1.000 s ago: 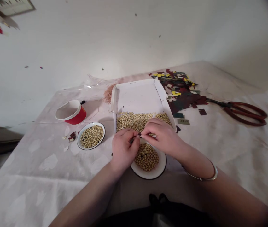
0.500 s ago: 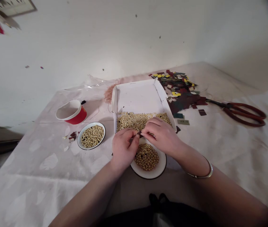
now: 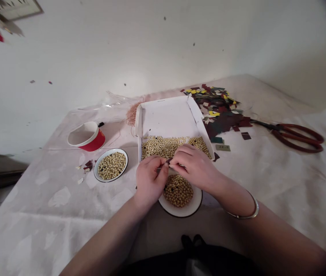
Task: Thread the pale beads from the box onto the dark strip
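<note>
From my head view, my left hand (image 3: 151,178) and right hand (image 3: 196,165) meet over the near side of the white box (image 3: 167,117), toward the middle of the table (image 3: 91,199). The thumb and fingers of each are pinched together on a small dark piece (image 3: 168,160), which sits between the two sets of fingertips. My hands partly cover its ends.

Just below my fingers, nearer the table's near edge, I see a white bowl (image 3: 196,203) of round, pale beads; more beads fill the near part of the box. Toward the table's left edge I have a smaller bowl (image 3: 125,171) of beads, with a red-and-white tub (image 3: 92,142) just beyond it. Right of the box, toward the far edge, lies a heap of colored scraps (image 3: 222,120), and the scissors (image 3: 298,136) rest beside it, handles pointing right.
</note>
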The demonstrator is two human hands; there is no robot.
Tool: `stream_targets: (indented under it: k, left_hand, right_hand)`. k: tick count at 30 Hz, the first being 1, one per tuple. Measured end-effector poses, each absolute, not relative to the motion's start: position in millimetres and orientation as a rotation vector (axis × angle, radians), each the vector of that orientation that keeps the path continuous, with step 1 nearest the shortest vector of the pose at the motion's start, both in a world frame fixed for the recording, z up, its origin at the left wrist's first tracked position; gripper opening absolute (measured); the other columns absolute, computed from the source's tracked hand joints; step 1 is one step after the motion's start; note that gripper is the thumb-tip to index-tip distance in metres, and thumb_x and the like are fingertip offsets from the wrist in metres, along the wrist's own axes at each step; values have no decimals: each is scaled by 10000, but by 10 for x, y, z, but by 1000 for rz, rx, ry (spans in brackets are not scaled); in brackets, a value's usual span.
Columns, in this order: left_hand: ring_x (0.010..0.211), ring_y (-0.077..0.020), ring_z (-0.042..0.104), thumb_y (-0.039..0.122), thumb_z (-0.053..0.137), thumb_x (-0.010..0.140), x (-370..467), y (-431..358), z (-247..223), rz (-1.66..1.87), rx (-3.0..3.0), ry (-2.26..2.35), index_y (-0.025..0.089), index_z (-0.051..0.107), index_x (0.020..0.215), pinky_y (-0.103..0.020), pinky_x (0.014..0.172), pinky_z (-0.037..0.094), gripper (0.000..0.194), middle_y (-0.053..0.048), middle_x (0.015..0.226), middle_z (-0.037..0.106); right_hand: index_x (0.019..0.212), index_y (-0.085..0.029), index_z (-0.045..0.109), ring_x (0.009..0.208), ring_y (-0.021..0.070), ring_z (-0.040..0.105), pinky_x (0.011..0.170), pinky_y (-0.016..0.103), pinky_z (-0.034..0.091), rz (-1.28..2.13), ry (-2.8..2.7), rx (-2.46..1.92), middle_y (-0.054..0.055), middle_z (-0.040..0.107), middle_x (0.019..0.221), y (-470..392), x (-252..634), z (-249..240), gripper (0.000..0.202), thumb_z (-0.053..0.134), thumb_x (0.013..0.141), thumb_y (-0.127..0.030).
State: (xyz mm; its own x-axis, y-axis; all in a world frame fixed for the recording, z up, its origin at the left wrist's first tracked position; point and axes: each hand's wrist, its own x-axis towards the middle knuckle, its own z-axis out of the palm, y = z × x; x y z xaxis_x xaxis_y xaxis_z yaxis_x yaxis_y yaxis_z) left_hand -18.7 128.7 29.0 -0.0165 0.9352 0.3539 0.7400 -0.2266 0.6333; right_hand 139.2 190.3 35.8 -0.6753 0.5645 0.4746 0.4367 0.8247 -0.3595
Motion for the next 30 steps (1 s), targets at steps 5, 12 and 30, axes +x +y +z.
stream_targets:
  k: [5, 12, 30]
  left_hand:
    - [747, -162, 553, 230, 484, 859, -182, 1282, 292, 1084, 1996, 1770, 188, 587, 744, -282, 679, 421, 160, -22, 735, 614]
    - [737, -165, 548, 219, 484, 854, -182, 1282, 297, 1062, 2004, 1783, 192, 569, 728, -279, 673, 413, 155, -15, 719, 604]
    - [762, -173, 573, 202, 492, 827, -171, 1279, 310, 1044, 2014, 1788, 197, 556, 703, -290, 701, 433, 140, -19, 752, 631]
  right_hand:
    - [686, -195, 554, 807, 158, 504, 748, 291, 392, 328, -2352, -758, 24, 571, 761, 1913, 1423, 373, 182, 497, 858, -181]
    - [750, -208, 587, 806, 150, 537, 760, 283, 411, 498, -2331, -731, 9, 603, 780, 1948, 1483, 419, 103, 544, 839, -234]
    - [755, -180, 628, 829, 216, 529, 707, 326, 388, 218, -2433, -1335, 61, 599, 832, 2162, 1550, 141, 43, 605, 734, -151]
